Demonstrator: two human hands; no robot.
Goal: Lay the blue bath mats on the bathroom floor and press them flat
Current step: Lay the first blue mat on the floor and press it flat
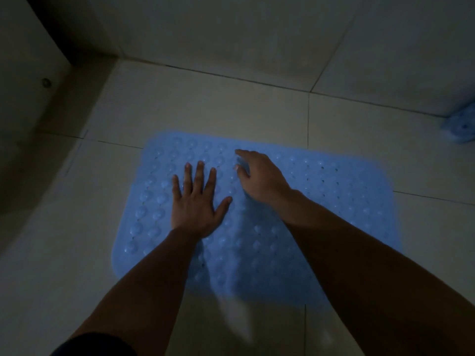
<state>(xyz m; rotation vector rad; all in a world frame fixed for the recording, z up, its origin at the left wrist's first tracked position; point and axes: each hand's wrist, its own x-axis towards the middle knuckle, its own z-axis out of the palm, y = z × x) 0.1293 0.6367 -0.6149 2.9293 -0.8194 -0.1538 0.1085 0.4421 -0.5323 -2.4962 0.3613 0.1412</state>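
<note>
Mat (321,214), blue and dotted with round suction bumps and small holes, lies spread on the pale tiled floor (180,104) in dim light. It sits in the middle of the scene, its far edge running roughly left to right and its near edge partly hidden under two bare forearms that reach in from the near side.

The left hand (196,204) lies palm down on the left half of the mat, fingers straight and spread, thumb out to the right, pressing flat against the surface.

The right hand (259,176) is just right of it and a little farther away, over the middle of the mat. Its fingers are loosely bent and point left, holding nothing; the fingertips seem to touch the mat, but whether the palm does cannot be told.

A second mat (460,124), also blue, sits bunched at the far right edge, against the wall (231,34), well apart from the first.

A dark sleeve (97,345) shows at the near left.
</note>
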